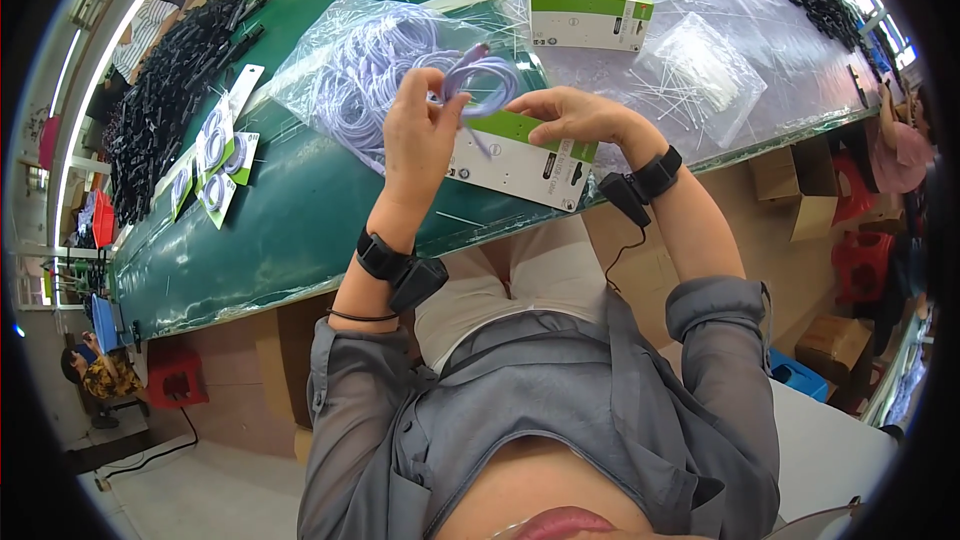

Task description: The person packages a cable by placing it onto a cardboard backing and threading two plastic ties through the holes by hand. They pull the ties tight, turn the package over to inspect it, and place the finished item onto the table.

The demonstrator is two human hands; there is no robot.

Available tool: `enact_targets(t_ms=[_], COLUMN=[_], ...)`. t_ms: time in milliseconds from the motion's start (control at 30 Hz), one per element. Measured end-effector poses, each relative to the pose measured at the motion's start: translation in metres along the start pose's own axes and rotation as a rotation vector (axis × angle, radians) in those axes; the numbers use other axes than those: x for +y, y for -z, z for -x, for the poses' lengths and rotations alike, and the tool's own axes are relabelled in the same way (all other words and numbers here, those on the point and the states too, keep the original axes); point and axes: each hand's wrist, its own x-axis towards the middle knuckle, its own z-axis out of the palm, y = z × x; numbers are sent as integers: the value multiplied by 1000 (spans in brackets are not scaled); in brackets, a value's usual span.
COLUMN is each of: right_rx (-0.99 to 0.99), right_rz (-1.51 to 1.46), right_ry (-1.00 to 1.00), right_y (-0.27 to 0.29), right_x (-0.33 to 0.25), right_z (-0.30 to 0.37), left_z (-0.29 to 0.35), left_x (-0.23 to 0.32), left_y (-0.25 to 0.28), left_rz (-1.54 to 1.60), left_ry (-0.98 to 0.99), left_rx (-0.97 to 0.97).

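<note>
My left hand (418, 130) is closed on a coiled lavender cable (492, 82), its thumb and fingers pinching the coil's left side. A loose cable end hangs below the coil. My right hand (585, 118) is at the coil's right edge, index finger stretched toward it and thumb apart; whether it touches the coil is unclear. Beneath both hands a white and green backing card (515, 172) lies on the table, with small holes and a hanger slot. Just beyond my left hand is a clear plastic bag (300, 65) full of lavender cable coils (360, 70).
A stack of green-edged cards (588, 2) stands at the back. White ties (690, 90) lie in a clear bag to its right. Carded coils (215, 155) and a black cable pile (170, 90) cover the left of the green table (290, 240). Boxes and red stools (858, 265) stand beyond the edge.
</note>
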Motion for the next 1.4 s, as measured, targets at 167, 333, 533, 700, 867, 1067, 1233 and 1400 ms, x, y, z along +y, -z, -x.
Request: enact_targets(t_ms=[167, 333, 533, 700, 867, 1067, 1233, 1400], right_rx=[-79, -150, 19, 15, 27, 9, 451, 445], right_rz=[-54, -284, -284, -307, -388, 129, 313, 969], right_ry=[88, 17, -29, 70, 185, 209, 375, 751], right_y=[3, 11, 8, 5, 4, -24, -21, -47], right_x=[-1, 7, 13, 7, -5, -33, -26, -32], right_z=[3, 9, -1, 3, 12, 9, 14, 11], left_z=[2, 21, 34, 42, 84, 78, 83, 92], left_x=[0, -6, -6, -4, -38, 0, -6, -8], left_y=[-6, -7, -8, 2, 13, -8, -24, -30], left_rz=[-250, -454, -480, -633, 1106, 1515, 1271, 1265], left_ry=[-526, -575, -491, -490, 417, 609, 564, 603], left_rx=[64, -199, -364, 115, -147, -306, -118, -163])
